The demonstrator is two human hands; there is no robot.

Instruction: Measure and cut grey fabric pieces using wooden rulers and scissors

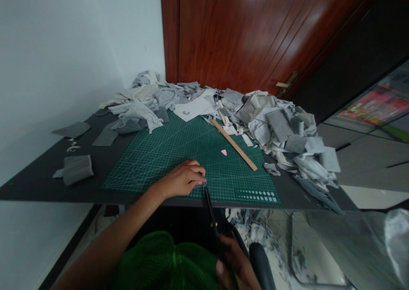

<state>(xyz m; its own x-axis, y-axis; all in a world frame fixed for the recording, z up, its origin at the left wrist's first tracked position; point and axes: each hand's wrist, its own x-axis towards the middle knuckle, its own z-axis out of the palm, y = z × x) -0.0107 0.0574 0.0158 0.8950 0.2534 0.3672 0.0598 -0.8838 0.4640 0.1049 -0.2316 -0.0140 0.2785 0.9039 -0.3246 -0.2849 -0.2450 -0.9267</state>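
My left hand [185, 178] is over the front part of the green cutting mat [134, 166], its fingers pinched together. Something small and pale shows at the fingertips, too small to name. A pair of long dark scissors [209, 204] reaches up from below the table edge, with its tips at those fingertips. My right hand [239, 262] is wrapped round the scissors' handles, low in front of my body. On the mat beyond lie a small pink piece [224, 152] and a wooden ruler [234, 146], set at a slant.
Heaps of grey and white fabric scraps [281, 128] line the back and right of the dark table [41, 170]. A white sheet [194, 107] rests on the back scraps. A folded grey piece [77, 169] lies at left. More scraps [255, 228] litter the floor.
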